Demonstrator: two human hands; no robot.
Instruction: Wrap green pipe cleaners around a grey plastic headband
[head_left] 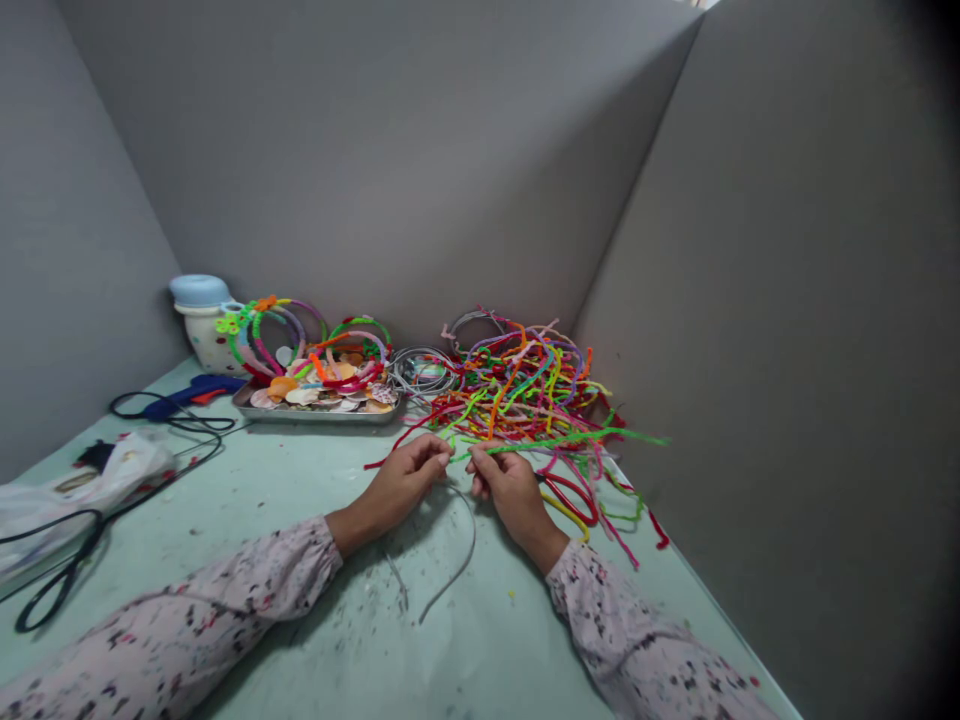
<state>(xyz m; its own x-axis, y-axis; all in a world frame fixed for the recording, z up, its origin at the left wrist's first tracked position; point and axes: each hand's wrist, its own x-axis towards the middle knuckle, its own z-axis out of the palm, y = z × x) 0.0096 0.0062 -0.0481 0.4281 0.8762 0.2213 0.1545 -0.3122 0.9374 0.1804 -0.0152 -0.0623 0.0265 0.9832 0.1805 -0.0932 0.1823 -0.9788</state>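
Fingers [444, 452] pinching fuzzy green pipe cleaner [577, 438] above curved grey wire [471, 545].

From my head, the camera looks forward and down, close above my left hand [409, 478] and right hand [514, 490], across the bench [517, 640] to the grey wall [405, 170] behind it.

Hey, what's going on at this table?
Someone is working bare-handed with a bright green fuzzy stem, pinched between the left hand and right hand. A thin grey cord curves below the fingers. Behind are a tangled pile of colorful stems and a metal tray holding round flat pieces and fuzzy-wrapped hoops.
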